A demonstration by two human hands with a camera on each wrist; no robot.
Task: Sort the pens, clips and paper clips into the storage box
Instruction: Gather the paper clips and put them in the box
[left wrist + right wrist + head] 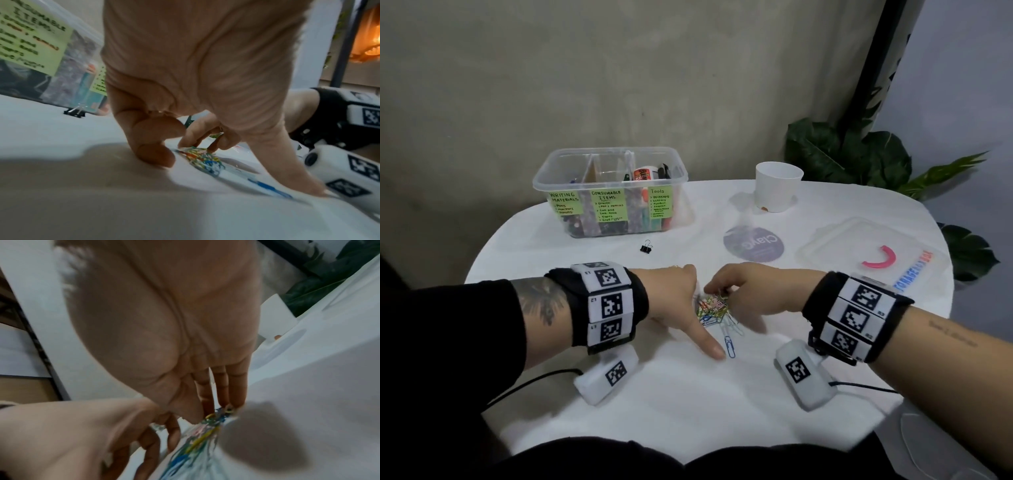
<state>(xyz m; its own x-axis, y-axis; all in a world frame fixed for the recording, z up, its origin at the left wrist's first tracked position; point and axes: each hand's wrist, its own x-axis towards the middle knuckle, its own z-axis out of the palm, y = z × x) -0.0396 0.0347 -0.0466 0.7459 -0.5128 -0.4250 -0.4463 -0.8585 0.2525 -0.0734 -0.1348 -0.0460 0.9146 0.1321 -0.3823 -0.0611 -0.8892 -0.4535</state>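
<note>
A round surface (688,394) under a white cloth stands before a bare grey wall, with leafy plants (859,154) at the far right corner. At its middle, the fingers (191,138) of the right hand (753,291) are curled downward and bunched, their tips pressing into a heap of coloured paper clips (714,306); whether any clip is actually pinched between them cannot be told. The left hand (674,294) lies just beside the heap on its left, fingers (152,152) bent with tips on the cloth and thumb stretched toward the viewer, its tip next to a lone blue paper clip (729,344) that lies at the heap's near edge. Both wrists wear black bands with square printed markers.

Farther out, a single black binder clip (646,247) sits on the cloth between the hands and the clear storage box (613,192). The box stands at the far left side, open, divided into compartments, with green labels reading writing materials, consumable items and tools; pens and other supplies show inside. To the right lie a round printed coaster (753,245), a white cup (777,186) behind it, and the box's clear lid (866,253) with a pink handle, flat near the right edge
</note>
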